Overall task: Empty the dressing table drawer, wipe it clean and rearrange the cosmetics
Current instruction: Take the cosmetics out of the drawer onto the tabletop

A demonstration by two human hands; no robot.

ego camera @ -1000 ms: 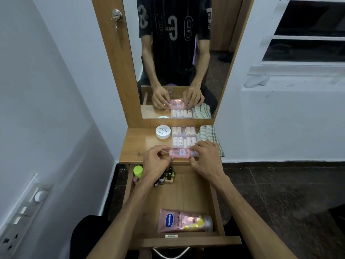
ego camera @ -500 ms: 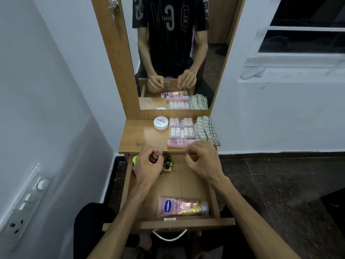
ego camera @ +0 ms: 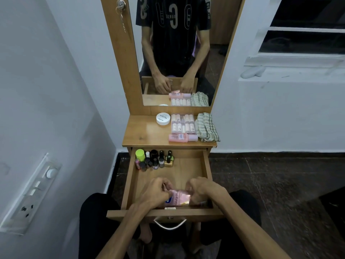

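Note:
The wooden drawer stands pulled out below the dressing table top. At its front lies a pink lotion bottle on its side. My left hand grips its left end and my right hand grips its right end. Several small nail polish bottles and a green-capped jar stand in the drawer's back left corner. On the top lie a small pink bottle, a clear case of little bottles, a white round tub and a striped cloth.
A mirror rises behind the table top, with a key in a lock on its frame. A white wall with a switch panel is close on the left. Dark tiled floor spreads to the right.
Both hands let go of the small pink bottle, leaving it on the table top, drew back toward me and took hold of the pink lotion bottle at the drawer's front.

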